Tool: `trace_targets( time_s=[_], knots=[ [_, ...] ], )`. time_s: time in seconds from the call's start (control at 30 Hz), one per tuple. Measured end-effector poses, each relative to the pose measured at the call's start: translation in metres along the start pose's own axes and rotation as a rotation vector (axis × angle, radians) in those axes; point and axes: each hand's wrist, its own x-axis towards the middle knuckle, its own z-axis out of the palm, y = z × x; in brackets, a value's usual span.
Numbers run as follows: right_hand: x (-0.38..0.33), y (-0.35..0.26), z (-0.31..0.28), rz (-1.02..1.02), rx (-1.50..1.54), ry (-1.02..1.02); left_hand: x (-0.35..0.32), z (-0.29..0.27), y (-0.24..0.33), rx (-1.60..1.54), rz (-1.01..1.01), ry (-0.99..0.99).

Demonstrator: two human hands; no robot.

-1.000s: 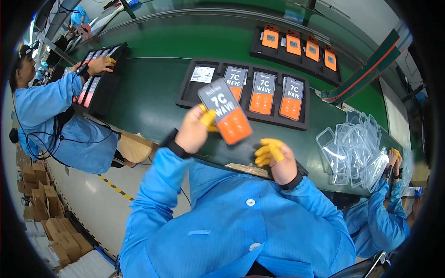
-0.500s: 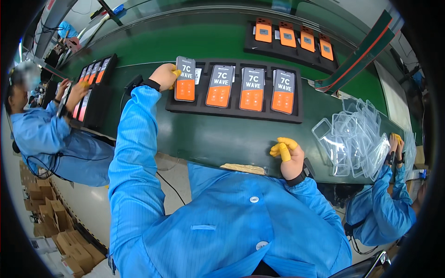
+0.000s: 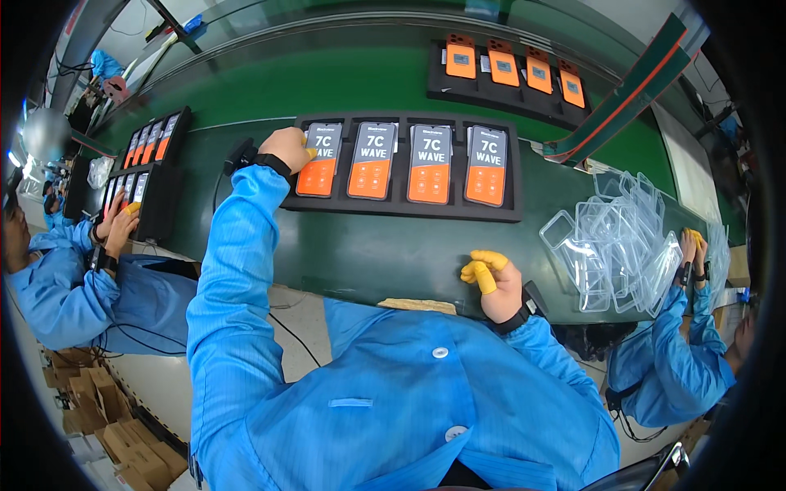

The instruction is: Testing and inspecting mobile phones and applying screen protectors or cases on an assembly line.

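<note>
My left hand (image 3: 286, 150), closed at the far left slot of a black foam tray (image 3: 401, 211), grips the left edge of a smartphone (image 3: 318, 172) that sits in that slot. Its grey and orange printed film faces up. Beside it in the same tray lie three more smartphones with matching film, one of them the second phone (image 3: 372, 164). Over the near side of the table hovers my right hand (image 3: 501, 286), empty, its fingers loosely bent and apart, with yellow finger cots on. Hidden behind the left knuckles are most of that hand's fingertips.
Clear plastic phone cases (image 3: 614, 245) are heaped at the right. Behind, another black tray (image 3: 508, 96) holds orange-backed phones. A green upright bracket (image 3: 618, 98) rises at back right. A co-worker (image 3: 65, 286) works at left beside trays; another person's hands (image 3: 694, 250) are at right.
The leftmost smartphone has come down from a raised position into its tray slot, my left hand still on it. The co-worker's hands at left have moved lower. My right hand stays much as before.
</note>
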Motion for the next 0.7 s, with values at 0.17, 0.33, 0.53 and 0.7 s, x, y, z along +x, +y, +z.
trace_targets(
  time_s=[0.17, 0.33, 0.53, 0.7],
  knots=[
    [0.001, 0.001, 0.0, -0.022, -0.032, 0.006, -0.017, -0.016, 0.015, -0.16, -0.09, 0.143],
    [0.012, -0.007, -0.02, -0.08, -0.05, 0.123, -0.037, 0.045, -0.017, -0.467, -0.052, 0.594],
    [0.057, -0.048, -0.047, -0.416, -0.788, 0.378, -0.071, 0.109, -0.025, -0.569, -0.122, 0.625],
    [0.079, -0.047, -0.055, -0.295, -1.341, 0.331, -0.065, 0.116, -0.03, -0.715, -0.109, 0.636]
  ],
)
